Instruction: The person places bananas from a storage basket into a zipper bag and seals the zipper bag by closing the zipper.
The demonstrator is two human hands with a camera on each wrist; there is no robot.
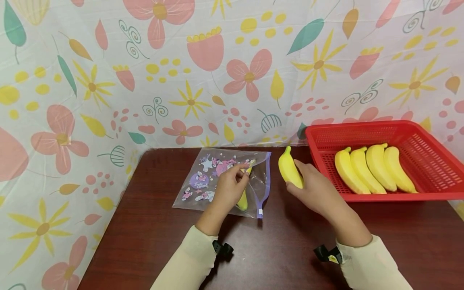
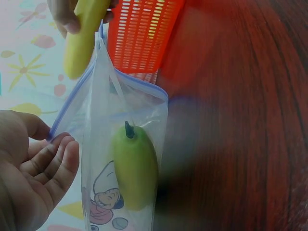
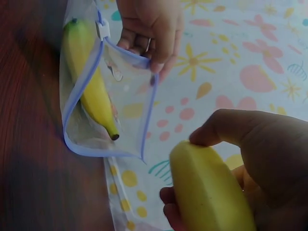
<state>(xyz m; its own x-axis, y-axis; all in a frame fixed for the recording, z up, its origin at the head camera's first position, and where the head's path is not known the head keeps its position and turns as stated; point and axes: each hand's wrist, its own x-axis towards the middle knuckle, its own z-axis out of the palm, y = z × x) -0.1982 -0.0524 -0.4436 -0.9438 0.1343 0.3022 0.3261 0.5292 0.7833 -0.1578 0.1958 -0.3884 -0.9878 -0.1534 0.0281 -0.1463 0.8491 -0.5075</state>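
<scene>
A clear zip bag (image 1: 214,193) with pink and purple cartoon prints lies on the dark table, its purple-edged mouth facing right. One banana (image 3: 91,77) is inside it. My left hand (image 1: 230,183) pinches the upper edge of the mouth between thumb and fingers, lifting it so the mouth gapes, as the right wrist view shows. My right hand (image 1: 315,187) grips a second banana (image 1: 288,169) by its sides, just right of the bag's mouth, with the stem end pointing away from me.
A red plastic basket (image 1: 384,197) stands at the right with several bananas (image 1: 373,169) side by side in it. A white slider (image 1: 260,211) sits at the near corner of the bag. Behind the table hangs a flower-patterned cloth (image 1: 232,80).
</scene>
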